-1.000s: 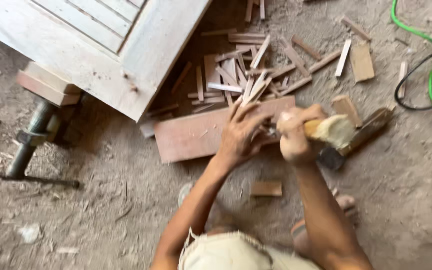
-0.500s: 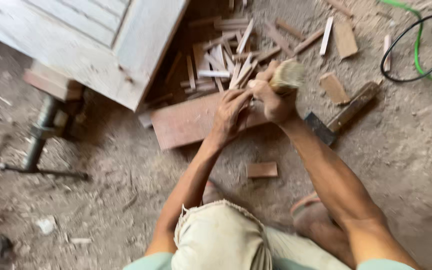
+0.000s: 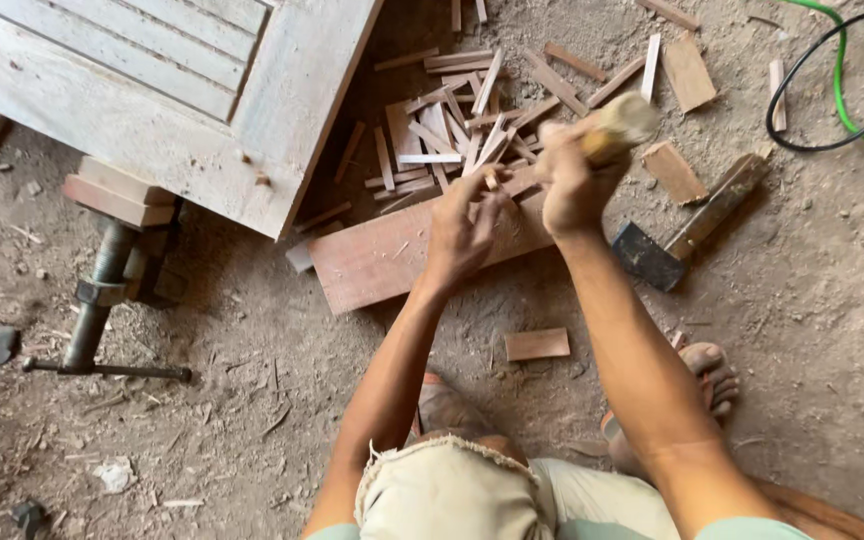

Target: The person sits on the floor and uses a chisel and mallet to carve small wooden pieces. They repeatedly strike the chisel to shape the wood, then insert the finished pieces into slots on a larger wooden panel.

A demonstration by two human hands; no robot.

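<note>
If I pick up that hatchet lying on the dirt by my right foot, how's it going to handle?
The hatchet probably feels head-heavy: its dark metal blade looks thick beside the slim wooden handle. Lying flat, it seems unlikely to roll. The dusty handle might be a bit slippery.

Dirt floor (image 3: 252, 430); on it a board (image 3: 382, 262), wood scraps (image 3: 452, 130), hatchet (image 3: 687, 225), small block (image 3: 537, 344), clamp (image 3: 92, 310), cables (image 3: 832, 90).

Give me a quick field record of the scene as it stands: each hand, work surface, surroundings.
left hand: pinches a small wooden peg upright on the board
right hand: grips a wooden handle, raised
board: reddish, flat on dirt floor
nearby: hatchet right of board; wood offcuts behind; pale panelled door upper left; clamp left
</note>
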